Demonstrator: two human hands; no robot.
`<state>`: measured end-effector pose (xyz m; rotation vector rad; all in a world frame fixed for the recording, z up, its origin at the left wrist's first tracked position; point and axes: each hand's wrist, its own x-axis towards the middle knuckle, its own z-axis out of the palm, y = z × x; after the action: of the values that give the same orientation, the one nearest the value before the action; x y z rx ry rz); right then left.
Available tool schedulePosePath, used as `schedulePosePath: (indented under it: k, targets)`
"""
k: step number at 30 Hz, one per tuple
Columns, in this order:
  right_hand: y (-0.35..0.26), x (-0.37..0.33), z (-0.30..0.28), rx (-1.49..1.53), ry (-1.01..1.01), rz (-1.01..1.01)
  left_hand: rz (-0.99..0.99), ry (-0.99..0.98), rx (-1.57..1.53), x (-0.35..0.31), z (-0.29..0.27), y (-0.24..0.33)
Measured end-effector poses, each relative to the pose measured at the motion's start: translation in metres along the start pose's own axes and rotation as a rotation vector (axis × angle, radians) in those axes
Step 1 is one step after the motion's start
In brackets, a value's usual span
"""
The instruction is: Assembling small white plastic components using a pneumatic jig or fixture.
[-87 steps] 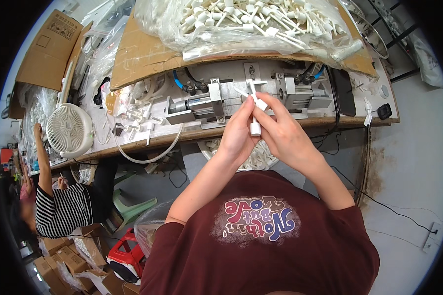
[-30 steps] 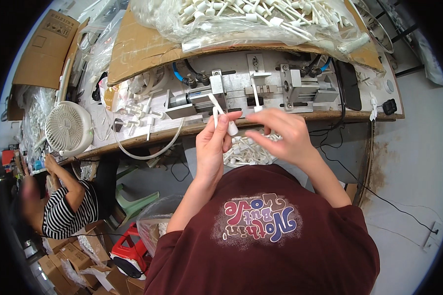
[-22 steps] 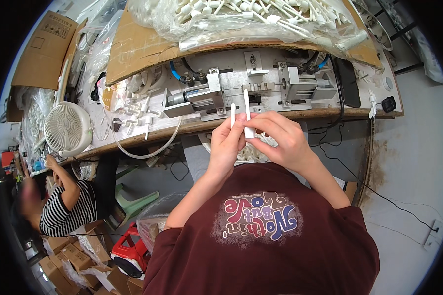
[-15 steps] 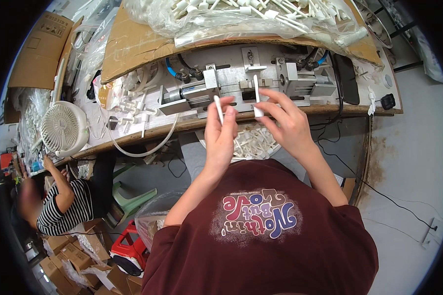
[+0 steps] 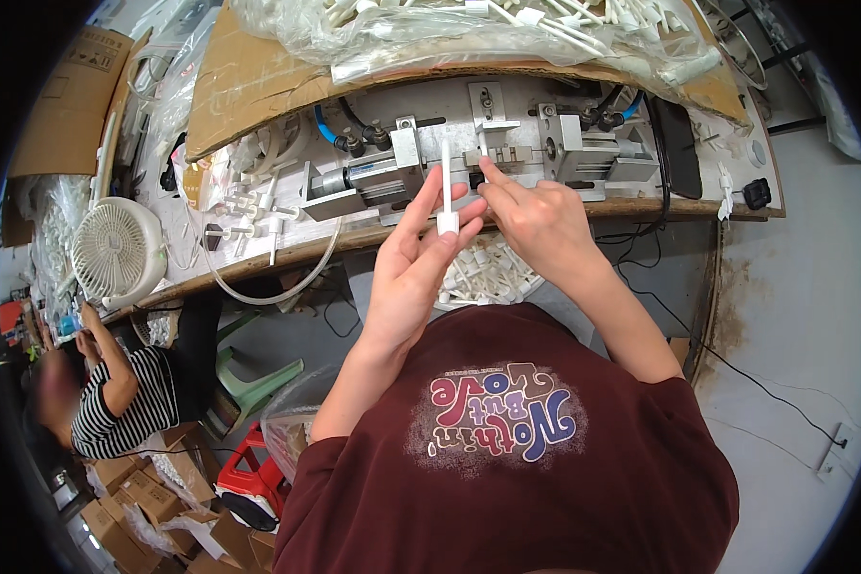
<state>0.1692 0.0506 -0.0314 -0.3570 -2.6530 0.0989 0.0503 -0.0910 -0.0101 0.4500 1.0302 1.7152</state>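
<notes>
My left hand is turned palm up, its thumb and fingers closed around a white plastic stick. The stick stands nearly upright, with its wider block end down by the thumb. Close beside it, my right hand has its fingers curled, knuckles up. A slim white stick pokes out beyond its index fingertip; the rest is hidden by the fingers. Just beyond both hands is a metal clamping fixture between two metal cylinder units. Below the hands lies a pile of similar white plastic pieces.
A cardboard sheet with a plastic bag of white sticks covers the bench's far side. A white fan and loose white parts are at left, a dark phone-like slab at right. Another person sits at lower left.
My left hand has moved slightly right, and its stick now stands more upright, block end showing. My right hand has curled and turned knuckles up, hiding most of its stick.
</notes>
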Motion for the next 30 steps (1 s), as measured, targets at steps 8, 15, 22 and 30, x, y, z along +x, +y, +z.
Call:
schedulePosePath:
  k: [8, 15, 22, 30]
  targets:
    - [0.001, 0.003, 0.0, -0.025, -0.021, -0.017, 0.215, 0.079, 0.303, 0.004, 0.004, 0.008]
    - [0.002, -0.006, 0.005, 0.032, 0.028, 0.012, 0.636, 0.097, 0.951, 0.013, -0.002, -0.006]
    - [-0.002, -0.032, -0.021, 0.297, -0.133, -0.012, 0.918, 0.05, 1.488, 0.03, -0.009, -0.026]
    - [-0.003, -0.063, -0.01, 0.454, -0.248, 0.019, 0.817, 0.045, 1.627, 0.045, -0.008, -0.039]
